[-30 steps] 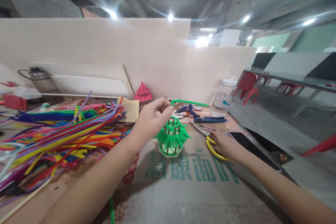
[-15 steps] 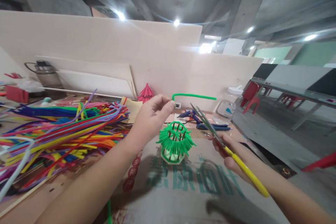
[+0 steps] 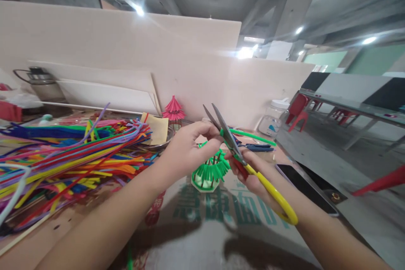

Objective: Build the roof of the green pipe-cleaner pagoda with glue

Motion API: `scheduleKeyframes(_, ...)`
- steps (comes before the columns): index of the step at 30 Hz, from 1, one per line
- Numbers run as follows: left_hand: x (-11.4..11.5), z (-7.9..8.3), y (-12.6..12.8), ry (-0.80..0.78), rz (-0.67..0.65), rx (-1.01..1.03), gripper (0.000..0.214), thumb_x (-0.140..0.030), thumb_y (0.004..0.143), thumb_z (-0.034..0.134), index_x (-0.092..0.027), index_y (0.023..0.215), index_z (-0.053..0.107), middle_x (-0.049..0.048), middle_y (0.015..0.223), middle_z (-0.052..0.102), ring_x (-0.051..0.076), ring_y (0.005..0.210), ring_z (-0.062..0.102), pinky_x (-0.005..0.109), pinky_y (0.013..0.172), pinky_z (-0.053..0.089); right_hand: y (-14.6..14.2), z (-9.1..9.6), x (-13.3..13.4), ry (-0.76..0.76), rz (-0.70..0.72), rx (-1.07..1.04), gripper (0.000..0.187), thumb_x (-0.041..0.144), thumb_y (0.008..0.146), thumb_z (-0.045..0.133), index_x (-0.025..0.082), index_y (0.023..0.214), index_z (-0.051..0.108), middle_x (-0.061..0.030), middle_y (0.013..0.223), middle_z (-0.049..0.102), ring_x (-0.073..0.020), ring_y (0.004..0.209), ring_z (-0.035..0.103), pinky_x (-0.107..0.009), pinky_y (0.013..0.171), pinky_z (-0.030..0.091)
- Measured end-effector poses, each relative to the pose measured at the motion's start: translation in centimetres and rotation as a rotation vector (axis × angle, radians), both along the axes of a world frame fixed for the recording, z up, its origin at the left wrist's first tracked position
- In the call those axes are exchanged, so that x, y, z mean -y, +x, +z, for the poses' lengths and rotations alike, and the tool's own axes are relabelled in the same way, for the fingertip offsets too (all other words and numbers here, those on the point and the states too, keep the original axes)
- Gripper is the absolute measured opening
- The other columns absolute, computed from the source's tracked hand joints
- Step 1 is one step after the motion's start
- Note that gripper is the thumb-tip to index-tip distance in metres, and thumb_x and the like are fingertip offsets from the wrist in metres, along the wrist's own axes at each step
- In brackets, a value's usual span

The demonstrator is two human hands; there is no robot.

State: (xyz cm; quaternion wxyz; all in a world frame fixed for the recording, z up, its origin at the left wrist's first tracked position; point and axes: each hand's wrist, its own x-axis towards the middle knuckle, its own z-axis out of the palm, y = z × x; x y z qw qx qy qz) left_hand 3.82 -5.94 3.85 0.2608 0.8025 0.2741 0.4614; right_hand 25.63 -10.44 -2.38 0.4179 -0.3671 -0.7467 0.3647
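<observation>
My left hand [image 3: 199,145] pinches the end of a green pipe cleaner [image 3: 253,136], which stretches off to the right. In my right hand [image 3: 253,177] are scissors with yellow handles [image 3: 278,196]; their blades are parted and cross the pipe cleaner close to my left fingertips. Below both hands stands a small green model [image 3: 210,173] with a fringed roof, dark posts and an octagonal base. My left hand hides part of its top.
Many coloured pipe cleaners [image 3: 79,152] lie heaped on the left. Behind are a pink pagoda-shaped model [image 3: 174,109], a clear jar [image 3: 272,120] and white boards [image 3: 107,90]. A phone [image 3: 305,187] lies at right, on a surface covered with printed cardboard [image 3: 190,236].
My right hand has brought the scissors left and up, so the blades now straddle the green pipe cleaner. My left hand has shifted slightly right and down. The view has turned a little.
</observation>
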Motion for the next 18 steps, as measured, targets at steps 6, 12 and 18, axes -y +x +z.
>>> scheduleKeyframes(6, 0.0, 0.1, 0.3, 0.020, -0.001, -0.062, 0.010, -0.016, 0.082, 0.051, -0.018, 0.072, 0.054, -0.0023, 0.076, 0.058, 0.014, 0.078, 0.054, 0.023, 0.067, 0.039, 0.1, 0.2, 0.3, 0.002, -0.020, -0.046, 0.068, 0.082, 0.078, 0.054, 0.026, 0.116, 0.059, -0.0038, 0.093, 0.053, -0.0164, 0.074, 0.047, -0.029, 0.064, 0.045)
scheduleKeyframes(12, -0.5, -0.5, 0.4, 0.018, -0.016, -0.049, 0.007, -0.017, 0.081, 0.051, -0.019, 0.076, 0.054, -0.0018, 0.078, 0.058, 0.014, 0.079, 0.055, 0.023, 0.067, 0.041, -0.1, 0.2, -0.1, 0.064, -0.070, -0.034, 0.070, 0.085, 0.075, 0.053, 0.024, 0.110, 0.058, -0.0068, 0.105, 0.055, -0.0179, 0.083, 0.051, -0.034, 0.078, 0.048)
scheduleKeyframes(18, -0.7, -0.9, 0.8, 0.081, 0.063, -0.053, 0.006, -0.021, 0.084, 0.052, -0.019, 0.080, 0.056, -0.0003, 0.081, 0.062, 0.015, 0.079, 0.058, 0.024, 0.069, 0.044, -0.5, -0.1, -0.1, 0.098, -0.133, -0.031, 0.069, 0.086, 0.077, 0.051, 0.023, 0.105, 0.058, -0.0065, 0.100, 0.056, -0.0168, 0.076, 0.050, -0.031, 0.067, 0.046)
